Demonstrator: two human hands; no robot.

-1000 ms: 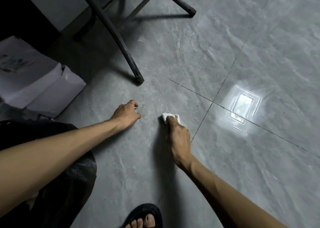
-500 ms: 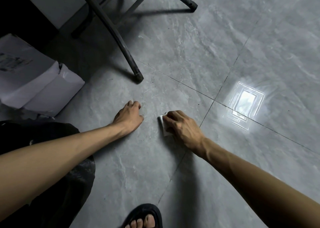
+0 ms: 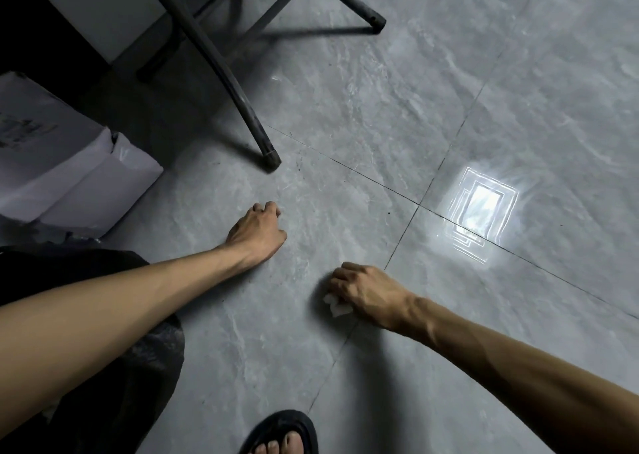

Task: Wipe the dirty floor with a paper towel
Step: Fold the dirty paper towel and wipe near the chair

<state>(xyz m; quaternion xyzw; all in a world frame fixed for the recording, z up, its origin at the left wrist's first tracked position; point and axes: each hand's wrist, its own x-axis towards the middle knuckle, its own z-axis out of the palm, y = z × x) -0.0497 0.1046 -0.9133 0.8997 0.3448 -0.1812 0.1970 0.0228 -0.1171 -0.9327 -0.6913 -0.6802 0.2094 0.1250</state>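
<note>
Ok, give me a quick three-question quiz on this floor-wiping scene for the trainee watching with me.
1. Which hand holds the paper towel? A) left hand B) right hand C) neither
2. True or false: the left hand touches the chair leg.
3. Fill in: the bright light reflection on the floor lies to the person's ____ of the right hand.

Key: 1 B. 2 false; bare floor shows between them. 3 right.
</note>
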